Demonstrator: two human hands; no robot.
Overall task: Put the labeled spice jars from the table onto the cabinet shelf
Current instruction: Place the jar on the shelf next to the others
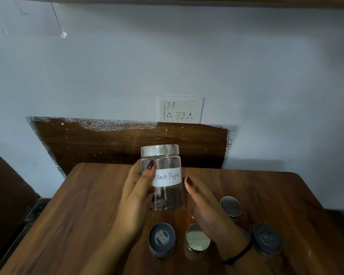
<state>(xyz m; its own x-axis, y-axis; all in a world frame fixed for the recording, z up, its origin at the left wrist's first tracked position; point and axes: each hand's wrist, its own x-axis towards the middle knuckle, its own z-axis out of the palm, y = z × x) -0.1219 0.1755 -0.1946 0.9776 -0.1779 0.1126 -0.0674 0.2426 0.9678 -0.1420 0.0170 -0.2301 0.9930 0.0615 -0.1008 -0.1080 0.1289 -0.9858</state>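
Clear plastic, slick and round-walled, is what the left hand (136, 192) grips: a see-through cylindrical jar with a silver screw lid and a white paper label reading "Black Pepper" (163, 177), with a dark heap of peppercorns low inside. The jar is lifted upright above the far middle of the brown wood-grain table (83, 205), thumb across its front and fingers wrapped behind. The right hand (205, 205) stands just right of the jar, palm toward it, fingers spread and holding nothing; whether it touches the wall I cannot tell.

Nearer than the jar, four others wait on the table: a dark-lidded jar (161, 239), a shiny-lidded jar (197, 240), a second silver-lidded jar (230, 207) and another dark-lidded jar (267, 239); a further lid may hide under the right wrist.

The likely trouble is a one-handed slip on smooth plastic during the reach upward. The right forearm also hangs over the waiting jars and could topple one as it moves. No cabinet shelf is clearly in view.
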